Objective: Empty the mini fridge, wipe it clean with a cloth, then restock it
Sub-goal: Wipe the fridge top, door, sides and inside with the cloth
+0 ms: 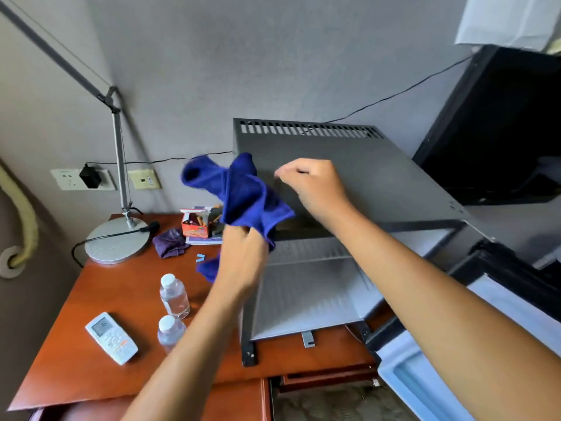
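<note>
Here we hold the crumpled blue microfibre cloth (243, 192) in the left hand (243, 259), its fingers curled round the lower folds; the right hand (315, 186) hangs just beside the cloth at 3 o'clock, fingers curled, seemingly holding nothing. The cloth hangs above the grey metal mini fridge (349, 183), at the left of its open front; its long axis runs from 10 to 5 o'clock. Two clear plastic water bottles (173, 296) stand at 7 o'clock on the red-brown wooden desk (79, 344). We judge wiping goes best with the cloth spread flat first.
</note>
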A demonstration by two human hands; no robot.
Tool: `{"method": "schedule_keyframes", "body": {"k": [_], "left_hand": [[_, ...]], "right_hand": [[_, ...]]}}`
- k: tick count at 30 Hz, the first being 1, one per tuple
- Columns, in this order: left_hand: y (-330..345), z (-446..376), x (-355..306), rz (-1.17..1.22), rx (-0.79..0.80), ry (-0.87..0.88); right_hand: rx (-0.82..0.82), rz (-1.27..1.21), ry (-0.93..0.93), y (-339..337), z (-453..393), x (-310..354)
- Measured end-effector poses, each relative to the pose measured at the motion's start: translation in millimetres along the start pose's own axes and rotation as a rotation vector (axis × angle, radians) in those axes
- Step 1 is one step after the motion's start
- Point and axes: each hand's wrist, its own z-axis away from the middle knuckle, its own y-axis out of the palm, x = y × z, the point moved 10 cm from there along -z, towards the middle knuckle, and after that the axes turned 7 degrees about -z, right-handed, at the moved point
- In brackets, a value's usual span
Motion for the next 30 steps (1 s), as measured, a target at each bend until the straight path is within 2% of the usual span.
{"method": "schedule_keyframes", "body": {"k": [2,3,6,11,14,16,18,20,22,25,27,29,30], "left_hand": [[-10.1,7.0,-35.5,-0.029,-0.085,0.128],[-8.8,9.6,-48.4,-0.11,-0.077,0.194],[-6.7,13.8,-48.1,-0.305,-0.128,0.22],[2.9,62.4,-48.4,-0.651,-0.333,0.169],[6.9,108.1,-46.3,-0.743,-0.358,0.133],[16.5,144.2,-48.1,-0.683,-0.317,0.138],[48.7,178.0,-47.1,-0.572,-0.153,0.141],[91.0,203.7,-54.4,-0.489,0.07,0.177],[118.9,213.6,-67.1,-0.384,0.249,0.195],[119.9,213.8,-120.0,-0.365,0.376,0.353],[96.5,209.7,-154.9,-0.326,0.283,0.438],[71.0,206.6,-175.9,-0.292,0.147,0.413],[72.5,209.0,-181.7,-0.292,0.157,0.409]], "right_hand": [[-0.037,-0.23,-0.006,-25.3,21.4,-2.1],[-0.049,-0.306,-0.004,-40.7,36.6,-4.5],[-0.074,-0.405,-0.014,-84.7,82.5,-15.5],[-0.017,-0.392,0.105,-111.8,147.6,-65.2],[0.085,-0.33,0.204,-109.7,175.6,-88.8],[0.233,-0.314,0.287,-100.7,196.3,-102.0],[0.463,-0.381,0.366,-79.1,228.1,-109.1],[0.575,-0.587,0.463,-62.2,252.8,-120.0],[0.48,-0.7,0.516,-72.4,254.0,-131.7],[0.265,-0.615,0.268,-130.1,224.2,-104.2],[0.12,-0.385,-0.05,-183.8,202.6,-46.2],[-0.216,-0.066,-0.294,-244.3,182.4,-0.7],[-0.389,0.088,-0.326,-271.4,169.7,12.0]]}}
